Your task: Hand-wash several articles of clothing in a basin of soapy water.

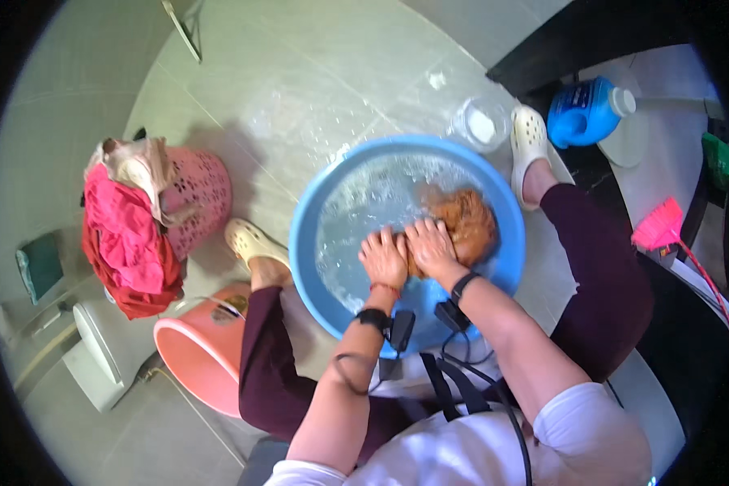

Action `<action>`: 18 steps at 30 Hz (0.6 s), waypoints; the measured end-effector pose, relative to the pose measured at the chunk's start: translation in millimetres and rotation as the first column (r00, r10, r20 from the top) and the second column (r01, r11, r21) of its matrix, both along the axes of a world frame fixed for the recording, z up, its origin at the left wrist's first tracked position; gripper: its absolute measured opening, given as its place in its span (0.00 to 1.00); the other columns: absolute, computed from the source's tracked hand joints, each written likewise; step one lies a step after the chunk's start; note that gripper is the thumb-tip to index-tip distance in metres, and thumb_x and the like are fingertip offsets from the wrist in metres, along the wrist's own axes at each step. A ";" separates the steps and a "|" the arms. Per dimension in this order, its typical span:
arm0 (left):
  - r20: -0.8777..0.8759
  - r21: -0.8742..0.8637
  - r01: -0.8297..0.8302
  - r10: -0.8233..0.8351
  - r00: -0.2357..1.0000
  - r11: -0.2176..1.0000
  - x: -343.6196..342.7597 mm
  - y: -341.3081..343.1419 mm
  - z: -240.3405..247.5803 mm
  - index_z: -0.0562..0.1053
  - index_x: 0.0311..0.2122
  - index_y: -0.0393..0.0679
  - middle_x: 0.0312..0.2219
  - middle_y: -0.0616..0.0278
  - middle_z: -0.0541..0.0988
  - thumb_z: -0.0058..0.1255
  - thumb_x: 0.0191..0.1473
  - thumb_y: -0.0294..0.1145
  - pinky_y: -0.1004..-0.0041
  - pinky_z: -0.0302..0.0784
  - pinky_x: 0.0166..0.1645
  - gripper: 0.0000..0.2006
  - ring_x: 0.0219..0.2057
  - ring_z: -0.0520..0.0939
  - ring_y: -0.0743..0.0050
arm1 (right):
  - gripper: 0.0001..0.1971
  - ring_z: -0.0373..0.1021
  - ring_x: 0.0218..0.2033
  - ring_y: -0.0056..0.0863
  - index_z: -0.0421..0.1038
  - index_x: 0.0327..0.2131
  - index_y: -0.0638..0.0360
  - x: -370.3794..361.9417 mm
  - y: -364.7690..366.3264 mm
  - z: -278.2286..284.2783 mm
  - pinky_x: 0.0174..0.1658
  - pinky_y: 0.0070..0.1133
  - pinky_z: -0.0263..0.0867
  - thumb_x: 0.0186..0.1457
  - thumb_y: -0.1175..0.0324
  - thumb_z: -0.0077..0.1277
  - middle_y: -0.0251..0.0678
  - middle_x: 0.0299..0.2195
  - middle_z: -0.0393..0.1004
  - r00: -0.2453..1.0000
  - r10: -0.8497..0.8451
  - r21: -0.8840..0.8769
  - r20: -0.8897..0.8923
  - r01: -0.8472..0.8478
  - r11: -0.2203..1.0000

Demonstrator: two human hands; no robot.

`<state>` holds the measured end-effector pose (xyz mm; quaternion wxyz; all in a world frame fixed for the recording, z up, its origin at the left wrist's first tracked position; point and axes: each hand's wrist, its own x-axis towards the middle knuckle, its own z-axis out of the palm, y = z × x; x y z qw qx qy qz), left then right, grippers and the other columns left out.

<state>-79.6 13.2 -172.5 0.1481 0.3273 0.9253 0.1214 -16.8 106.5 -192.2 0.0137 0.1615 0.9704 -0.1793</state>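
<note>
A blue basin (301, 235) of soapy water (356, 194) stands on the floor between my feet. In it lies a wet, bunched orange-brown cloth (468, 220), toward the right side. My right hand (432, 245) grips the near left part of the cloth, fingers curled over it. Beside it, almost touching, my left hand (383, 258) is closed at the cloth's left end, with its fingertips bent down. Part of the cloth is hidden under both hands. Each wrist carries a dark band, and small black boxes with cables hang by the forearms.
Left of the basin are a pink perforated basket (205, 194) heaped with red and pink clothes (134, 235) and a tipped peach bucket (202, 356). Beyond the basin's far right rim is a clear tub (466, 121); farther right, a blue jug (583, 112) and a pink brush (660, 225).
</note>
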 end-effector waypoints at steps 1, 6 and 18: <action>-0.015 0.058 -0.048 0.049 0.999 0.997 7.1 -7.4 -0.2 0.68 0.34 0.45 0.29 0.55 0.68 0.45 0.45 0.39 0.60 0.62 0.35 0.12 0.30 0.68 0.56 | 0.05 0.60 0.28 0.28 0.64 0.22 0.52 9.6 -4.8 -4.5 0.33 0.27 0.54 0.44 0.64 0.40 0.32 0.21 0.62 0.998 -0.027 0.007 -0.054 0.027 1.000; 0.120 0.130 0.282 -0.297 0.947 0.951 34.6 -70.5 15.5 0.68 0.32 0.44 0.27 0.55 0.68 0.45 0.45 0.38 0.62 0.62 0.35 0.10 0.30 0.68 0.55 | 0.05 0.62 0.29 0.30 0.64 0.25 0.54 57.8 -20.3 26.6 0.33 0.28 0.55 0.44 0.66 0.42 0.33 0.21 0.64 0.913 0.384 -0.221 -0.142 -0.407 0.886; 0.144 0.027 0.189 -0.191 0.971 0.982 27.4 -59.9 14.2 0.68 0.40 0.45 0.37 0.52 0.67 0.45 0.44 0.34 0.61 0.61 0.43 0.15 0.40 0.68 0.56 | 0.07 0.62 0.32 0.32 0.65 0.24 0.53 33.5 -17.6 13.1 0.36 0.30 0.56 0.44 0.62 0.46 0.34 0.26 0.66 0.966 0.259 -0.108 0.000 -0.258 0.960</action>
